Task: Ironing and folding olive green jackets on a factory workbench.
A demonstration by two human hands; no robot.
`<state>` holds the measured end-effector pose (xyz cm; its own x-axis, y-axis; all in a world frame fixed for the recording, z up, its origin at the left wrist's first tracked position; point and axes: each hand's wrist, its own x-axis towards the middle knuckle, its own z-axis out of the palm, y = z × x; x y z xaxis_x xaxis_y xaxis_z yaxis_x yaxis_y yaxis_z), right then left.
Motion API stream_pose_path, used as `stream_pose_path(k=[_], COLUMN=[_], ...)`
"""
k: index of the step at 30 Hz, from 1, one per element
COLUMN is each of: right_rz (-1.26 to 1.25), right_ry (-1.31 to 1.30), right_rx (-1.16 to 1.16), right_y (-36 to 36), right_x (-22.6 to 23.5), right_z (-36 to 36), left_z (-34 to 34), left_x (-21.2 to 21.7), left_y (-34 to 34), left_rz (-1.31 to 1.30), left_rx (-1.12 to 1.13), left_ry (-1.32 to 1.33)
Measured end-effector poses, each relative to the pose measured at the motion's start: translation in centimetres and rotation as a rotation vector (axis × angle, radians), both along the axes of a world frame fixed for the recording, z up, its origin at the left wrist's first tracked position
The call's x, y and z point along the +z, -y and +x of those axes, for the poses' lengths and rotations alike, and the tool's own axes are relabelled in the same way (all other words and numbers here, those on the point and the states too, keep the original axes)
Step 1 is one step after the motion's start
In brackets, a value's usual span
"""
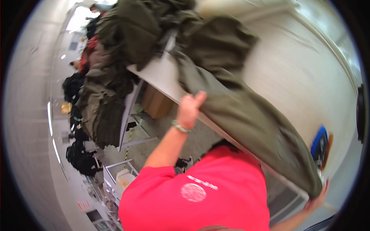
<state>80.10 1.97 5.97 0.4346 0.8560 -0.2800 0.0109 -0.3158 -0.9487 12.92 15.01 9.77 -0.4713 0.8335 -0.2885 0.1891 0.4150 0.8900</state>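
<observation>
An olive-green garment [246, 115] stretched in a long diagonal band from the upper centre of the frame down to the lower right, lying along the edge of a pale counter [293, 73] that filled the right half. The left hand [190, 107], near the centre and wearing a bracelet at the wrist, had its fingers [200, 96] closed on the garment's near edge, pinching the cloth. The right hand [318, 200], at the lower right, gripped the garment's far end, its fingers curled under the fabric. More olive clothing lay in a heap [154, 27] at the top of the frame, spilling over the counter's left end and hanging toward the floor at the left. A red shirt [200, 188] filled the lower centre. A blue round object [319, 144] sat on the counter at the right, just beside the garment; what it was could not be told. A brown cardboard box [156, 102] stood beneath the counter.
</observation>
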Motion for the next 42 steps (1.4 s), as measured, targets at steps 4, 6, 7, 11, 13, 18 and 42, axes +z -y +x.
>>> stream_pose_path(k=[4, 6, 7, 11, 13, 18, 42], right_rz=[-0.177, -0.158, -0.046, 0.387, 0.455, 0.336, -0.355], right_ry=[-0.125, 0.189, 0.272, 0.234, 0.264, 0.451, 0.263], right_rx=[0.213, 0.497, 0.52, 0.075, 0.075, 0.291, 0.343], right_y=[-6.8, -11.1, -14.1, -21.0, -22.8, -22.0, -13.7], right_x=[-1.4, -2.8, -1.8, 10.9, 11.0, -0.1, -2.9], right_z=[-6.8, -9.1, -11.7, -23.2, -23.3, -18.8, -16.7], left_z=[-3.4, -7.8, -11.0, -20.3, -23.4, -22.1, -16.3], left_x=[-1.2, 3.3, 5.3, 20.0, 18.8, -1.7, -9.5], left_y=[-5.7, -11.3, -14.3, -17.8, -17.9, -12.2, -2.6], left_rz=[-0.083, -0.195, 0.119, 0.996, 0.985, 0.177, -0.434], left_rx=[-0.169, -0.327, -0.272, -0.318, -0.153, 0.085, -0.356], left_ry=[0.547, 0.038, 0.052, 0.716, 0.552, 0.596, -0.354])
